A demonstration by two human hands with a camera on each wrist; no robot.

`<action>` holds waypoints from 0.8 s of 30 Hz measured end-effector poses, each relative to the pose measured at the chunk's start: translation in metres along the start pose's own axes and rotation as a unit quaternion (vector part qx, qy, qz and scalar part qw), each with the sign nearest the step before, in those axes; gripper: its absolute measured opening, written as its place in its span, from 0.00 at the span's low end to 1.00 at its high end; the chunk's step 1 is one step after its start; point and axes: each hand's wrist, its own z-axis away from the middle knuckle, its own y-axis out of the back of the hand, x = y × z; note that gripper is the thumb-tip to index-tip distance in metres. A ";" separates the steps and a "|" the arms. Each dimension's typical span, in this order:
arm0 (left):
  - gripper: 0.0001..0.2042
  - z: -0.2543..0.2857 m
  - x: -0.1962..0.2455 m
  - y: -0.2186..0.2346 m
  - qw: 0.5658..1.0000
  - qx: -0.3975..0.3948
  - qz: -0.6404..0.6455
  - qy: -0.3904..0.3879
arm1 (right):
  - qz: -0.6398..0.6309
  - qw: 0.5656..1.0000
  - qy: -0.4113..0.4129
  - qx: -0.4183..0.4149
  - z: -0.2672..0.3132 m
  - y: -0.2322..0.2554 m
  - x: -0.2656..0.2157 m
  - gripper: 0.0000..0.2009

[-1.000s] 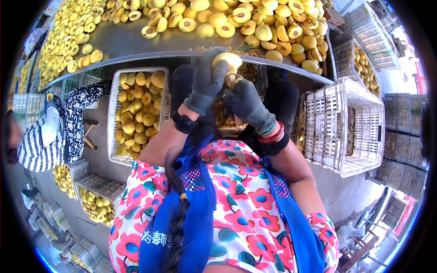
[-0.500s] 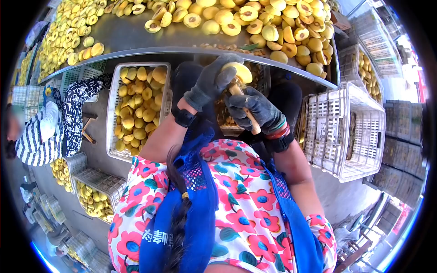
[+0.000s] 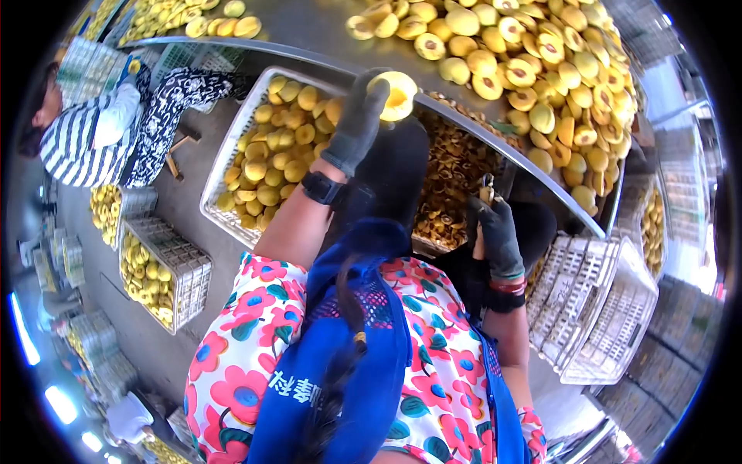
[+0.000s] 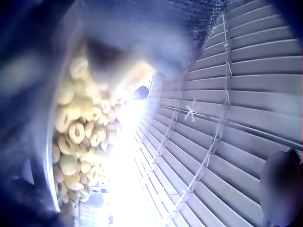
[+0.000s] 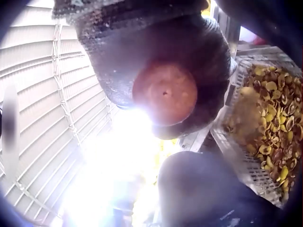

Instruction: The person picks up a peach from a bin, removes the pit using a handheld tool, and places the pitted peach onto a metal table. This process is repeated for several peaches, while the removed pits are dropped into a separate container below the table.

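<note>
My gloved left hand (image 3: pixel 359 124) holds a yellow peach half (image 3: pixel 400 94) by its edge, its hollowed face turned up, near the metal table's front edge. In the left wrist view the dark glove (image 4: pixel 142 35) covers most of the fruit. My gloved right hand (image 3: pixel 498 236) is lower and to the right, gripping a pitting tool by its wooden handle (image 3: pixel 479 242); the metal tip (image 3: pixel 487 189) points away from me. The handle's round butt (image 5: pixel 165 92) shows beyond the glove in the right wrist view. A crate of brown and yellow scraps (image 3: pixel 452 182) lies between the two hands.
Halved peaches (image 3: pixel 533 69) are heaped on the metal table (image 3: pixel 309 31). A white crate of peaches (image 3: pixel 274 155) stands left of my knees, and stacked white crates (image 3: pixel 580 301) at the right. Another person (image 3: pixel 97 139) sits at the far left.
Earlier both hands were together, the tool at the peach half. The right hand has drawn away right and down with the tool; the left keeps the peach half. The head view has turned.
</note>
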 end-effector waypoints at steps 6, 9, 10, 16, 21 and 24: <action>0.19 0.010 -0.008 0.016 0.996 -0.042 -0.084 -0.014 | 0.219 0.957 0.188 0.036 -0.023 -0.034 -0.004 0.06; 0.17 0.018 0.000 -0.004 0.995 -0.080 -0.055 -0.026 | 0.368 0.878 0.304 0.043 -0.025 -0.052 -0.024 0.09; 0.18 0.019 -0.004 -0.010 0.990 -0.095 -0.082 -0.066 | 0.370 0.877 0.301 0.058 -0.025 -0.059 -0.032 0.10; 0.20 0.027 -0.002 -0.039 0.978 -0.059 -0.113 -0.163 | 0.603 0.714 0.346 0.076 -0.031 -0.070 -0.043 0.09; 0.23 -0.006 -0.010 0.014 0.981 0.111 -0.113 -0.115 | 0.628 0.751 0.203 0.025 -0.037 -0.039 -0.014 0.05; 0.21 -0.029 -0.045 0.091 0.954 0.155 -0.234 -0.102 | 0.584 0.787 0.188 0.059 -0.042 -0.021 0.001 0.05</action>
